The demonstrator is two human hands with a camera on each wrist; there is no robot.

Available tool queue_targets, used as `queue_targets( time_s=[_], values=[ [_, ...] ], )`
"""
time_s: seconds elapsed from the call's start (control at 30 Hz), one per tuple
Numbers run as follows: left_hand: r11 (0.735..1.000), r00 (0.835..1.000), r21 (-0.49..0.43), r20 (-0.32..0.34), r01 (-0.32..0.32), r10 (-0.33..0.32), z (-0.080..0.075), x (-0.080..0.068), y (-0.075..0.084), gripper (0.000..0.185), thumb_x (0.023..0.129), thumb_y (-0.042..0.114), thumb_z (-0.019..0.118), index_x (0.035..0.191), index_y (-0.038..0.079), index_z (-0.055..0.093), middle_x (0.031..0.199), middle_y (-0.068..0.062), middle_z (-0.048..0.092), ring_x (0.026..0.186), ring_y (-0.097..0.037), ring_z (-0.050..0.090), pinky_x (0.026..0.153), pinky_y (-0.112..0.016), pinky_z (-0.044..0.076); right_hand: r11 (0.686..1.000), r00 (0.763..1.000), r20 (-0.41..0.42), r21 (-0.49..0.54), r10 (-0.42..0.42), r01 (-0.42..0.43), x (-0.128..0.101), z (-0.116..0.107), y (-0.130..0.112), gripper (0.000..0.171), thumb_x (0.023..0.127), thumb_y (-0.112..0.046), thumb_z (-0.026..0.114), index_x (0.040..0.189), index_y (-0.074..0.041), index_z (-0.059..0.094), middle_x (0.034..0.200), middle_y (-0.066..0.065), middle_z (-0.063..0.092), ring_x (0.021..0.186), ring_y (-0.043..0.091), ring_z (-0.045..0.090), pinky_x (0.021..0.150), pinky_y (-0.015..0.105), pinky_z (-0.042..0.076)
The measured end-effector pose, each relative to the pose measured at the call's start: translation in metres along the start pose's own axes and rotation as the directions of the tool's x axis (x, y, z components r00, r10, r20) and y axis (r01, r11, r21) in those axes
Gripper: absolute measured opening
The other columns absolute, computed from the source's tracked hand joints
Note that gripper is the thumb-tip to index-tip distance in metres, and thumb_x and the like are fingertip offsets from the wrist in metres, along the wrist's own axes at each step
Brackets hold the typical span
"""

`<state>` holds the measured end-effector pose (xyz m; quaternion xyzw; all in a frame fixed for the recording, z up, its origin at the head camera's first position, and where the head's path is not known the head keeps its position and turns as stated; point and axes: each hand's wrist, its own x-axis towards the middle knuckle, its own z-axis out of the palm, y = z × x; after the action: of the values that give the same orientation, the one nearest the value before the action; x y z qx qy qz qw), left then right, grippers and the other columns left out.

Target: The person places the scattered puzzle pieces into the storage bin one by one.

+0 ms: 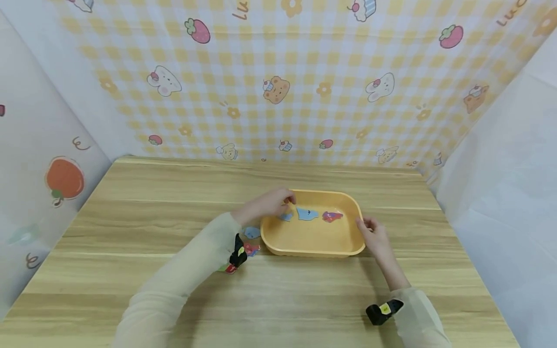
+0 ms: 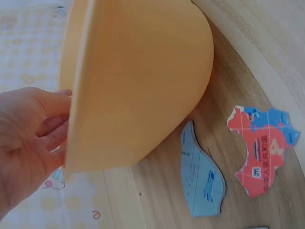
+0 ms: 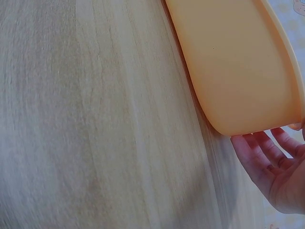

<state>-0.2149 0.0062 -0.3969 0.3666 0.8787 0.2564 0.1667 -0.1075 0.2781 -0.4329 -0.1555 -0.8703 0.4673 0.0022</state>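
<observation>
A yellow plastic tray (image 1: 313,244) stands on the table. Inside lie a blue puzzle piece (image 1: 307,214), a red and purple puzzle piece (image 1: 332,216) and a smaller blue puzzle piece (image 1: 285,217). My left hand (image 1: 271,203) reaches over the tray's left rim, its fingertips just above the smaller blue piece. In the left wrist view the rim hides those fingertips, so whether they pinch anything is unclear. My right hand (image 1: 375,236) grips the tray's right end, thumb at the rim and fingers (image 3: 271,148) against the outer wall.
Left of the tray lie a light blue puzzle piece (image 2: 202,174) and a red and blue puzzle piece (image 2: 264,148) with printed characters. A green and red piece (image 1: 230,268) is partly under the left sleeve. A checked yellow cloth (image 1: 300,125) hangs behind the wooden table.
</observation>
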Motion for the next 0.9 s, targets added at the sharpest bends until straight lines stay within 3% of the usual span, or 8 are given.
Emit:
queue_targets(
  time_s=[0.13, 0.33, 0.57, 0.7, 0.83, 0.9],
  values=[
    [0.992, 0.997, -0.126, -0.073, 0.007, -0.016, -0.007, -0.007, -0.006, 0.021, 0.09, 0.003, 0.056, 0.109, -0.002, 0.059, 0.112, -0.015, 0.063, 0.107, -0.027, 0.058, 0.095, -0.035, 0.049, 1.0, 1.0, 0.004, -0.004, -0.006, 0.006, 0.001, 0.0, 0.001, 0.042, 0.096, -0.025, 0.047, 0.119, 0.01, 0.053, 0.1, 0.02, 0.059, 0.071, -0.004, 0.052, 0.061, 0.01, 0.047],
    [0.952, 0.985, -0.306, -0.153, 0.029, -0.079, -0.019, -0.018, -0.02, 0.028, 0.088, 0.011, 0.061, 0.113, -0.002, 0.057, 0.108, -0.015, 0.062, 0.099, -0.025, 0.059, 0.088, -0.032, 0.052, 1.0, 1.0, 0.019, 0.01, 0.003, -0.003, 0.001, 0.0, 0.001, 0.043, 0.097, -0.025, 0.046, 0.121, 0.01, 0.051, 0.1, 0.019, 0.058, 0.071, -0.002, 0.052, 0.061, 0.011, 0.047],
    [0.933, 0.959, -0.345, -0.213, 0.106, -0.188, -0.025, -0.039, -0.039, 0.029, 0.09, 0.009, 0.058, 0.114, -0.006, 0.056, 0.106, -0.018, 0.061, 0.097, -0.026, 0.058, 0.087, -0.035, 0.052, 1.0, 1.0, 0.019, 0.007, 0.008, -0.008, 0.001, 0.0, 0.001, 0.043, 0.097, -0.025, 0.047, 0.12, 0.01, 0.051, 0.099, 0.017, 0.057, 0.073, 0.001, 0.052, 0.061, 0.011, 0.047],
    [0.956, 0.968, -0.25, -0.152, 0.156, -0.198, -0.022, -0.052, -0.047, 0.026, 0.088, 0.008, 0.059, 0.11, -0.005, 0.058, 0.104, -0.019, 0.063, 0.095, -0.028, 0.06, 0.086, -0.035, 0.053, 1.0, 1.0, 0.019, 0.014, 0.007, -0.007, 0.001, 0.0, 0.001, 0.042, 0.097, -0.024, 0.047, 0.12, 0.01, 0.051, 0.098, 0.016, 0.058, 0.072, -0.001, 0.052, 0.061, 0.011, 0.047],
    [0.975, 0.982, -0.117, 0.011, 0.187, -0.187, -0.016, -0.062, -0.049, 0.027, 0.084, 0.008, 0.063, 0.109, -0.002, 0.058, 0.106, -0.017, 0.062, 0.099, -0.027, 0.059, 0.089, -0.037, 0.052, 1.0, 1.0, 0.021, 0.022, 0.007, -0.008, 0.0, 0.0, 0.0, 0.042, 0.097, -0.024, 0.046, 0.12, 0.01, 0.05, 0.099, 0.017, 0.058, 0.071, -0.002, 0.052, 0.062, 0.011, 0.048],
    [0.98, 0.979, -0.062, 0.092, 0.19, -0.184, -0.013, -0.064, -0.048, 0.03, 0.082, 0.01, 0.067, 0.108, -0.001, 0.057, 0.106, -0.015, 0.062, 0.1, -0.026, 0.058, 0.09, -0.037, 0.05, 1.0, 1.0, 0.025, 0.022, 0.01, -0.01, 0.0, 0.0, 0.0, 0.042, 0.097, -0.025, 0.046, 0.121, 0.01, 0.05, 0.1, 0.017, 0.057, 0.071, -0.002, 0.052, 0.062, 0.011, 0.047]
  ],
)
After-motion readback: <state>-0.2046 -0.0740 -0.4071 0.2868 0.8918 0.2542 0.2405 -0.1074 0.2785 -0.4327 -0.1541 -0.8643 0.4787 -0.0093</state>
